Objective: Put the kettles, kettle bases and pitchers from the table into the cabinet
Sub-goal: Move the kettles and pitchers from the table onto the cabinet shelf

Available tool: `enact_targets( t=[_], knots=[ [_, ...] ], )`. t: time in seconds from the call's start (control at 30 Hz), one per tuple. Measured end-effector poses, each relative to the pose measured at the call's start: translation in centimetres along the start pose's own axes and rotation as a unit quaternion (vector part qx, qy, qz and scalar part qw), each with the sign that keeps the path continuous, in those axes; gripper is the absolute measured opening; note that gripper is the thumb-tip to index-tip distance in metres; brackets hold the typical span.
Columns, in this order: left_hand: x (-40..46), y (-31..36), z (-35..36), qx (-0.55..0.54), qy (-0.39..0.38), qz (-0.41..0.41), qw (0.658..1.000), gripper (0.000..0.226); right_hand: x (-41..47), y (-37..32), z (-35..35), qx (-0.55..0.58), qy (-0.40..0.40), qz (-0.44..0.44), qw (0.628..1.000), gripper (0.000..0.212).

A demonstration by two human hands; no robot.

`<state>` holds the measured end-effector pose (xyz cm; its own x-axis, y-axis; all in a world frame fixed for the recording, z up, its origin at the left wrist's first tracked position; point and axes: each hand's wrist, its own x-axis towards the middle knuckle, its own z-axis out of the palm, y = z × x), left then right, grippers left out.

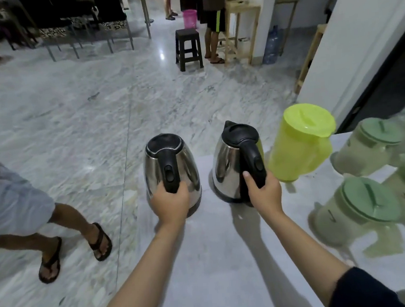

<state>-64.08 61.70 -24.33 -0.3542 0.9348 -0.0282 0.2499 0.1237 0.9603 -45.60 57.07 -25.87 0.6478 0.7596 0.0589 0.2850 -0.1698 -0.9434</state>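
Observation:
Two steel kettles with black lids and handles are in front of me. My left hand (170, 201) grips the handle of the left kettle (156, 172), held by the table's left edge. My right hand (265, 193) grips the handle of the right kettle (227, 166), which is over the grey table (206, 263). A yellow-green pitcher (298, 145) stands just right of that kettle. Several pale green pitchers (357, 203) with darker lids stand at the table's right side. No kettle base is visible.
A person in sandals (99, 240) stands close on the left, on the marble floor. Farther back are a dark stool (187, 49), a pink bucket (189, 18), wooden stands and other people. A white wall corner (349, 54) rises at the right.

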Motion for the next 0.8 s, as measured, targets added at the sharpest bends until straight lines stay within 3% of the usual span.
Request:
enact_targets(
  t=[0.1, 0.27, 0.33, 0.57, 0.8],
  knots=[
    [-1.2, -0.1, -1.0, -0.018, -0.001, 0.015, 1.000, 0.017, -2.3, -0.4, -2.0, -0.029, 0.011, -0.053, 0.998, 0.015],
    [-6.6, -0.6, -3.2, -0.014, -0.040, 0.021, 0.999, 0.019, -7.8, -1.8, -7.1, -0.075, 0.052, -0.122, 0.988, 0.019],
    [-9.8, -0.5, -4.4, -0.021, -0.058, 0.019, 0.998, 0.023, -10.7, -1.9, -9.8, -0.056, 0.076, -0.108, 0.990, 0.031],
    [-23.3, 0.2, -9.0, -0.008, -0.161, 0.066, 0.985, 0.026, -23.7, -1.4, -21.2, -0.007, 0.182, -0.057, 0.982, 0.043],
    [-37.0, 3.0, -9.1, -0.042, -0.311, 0.136, 0.940, 0.028, -35.3, -0.3, -34.1, -0.008, 0.327, 0.015, 0.945, 0.043]
  ],
)
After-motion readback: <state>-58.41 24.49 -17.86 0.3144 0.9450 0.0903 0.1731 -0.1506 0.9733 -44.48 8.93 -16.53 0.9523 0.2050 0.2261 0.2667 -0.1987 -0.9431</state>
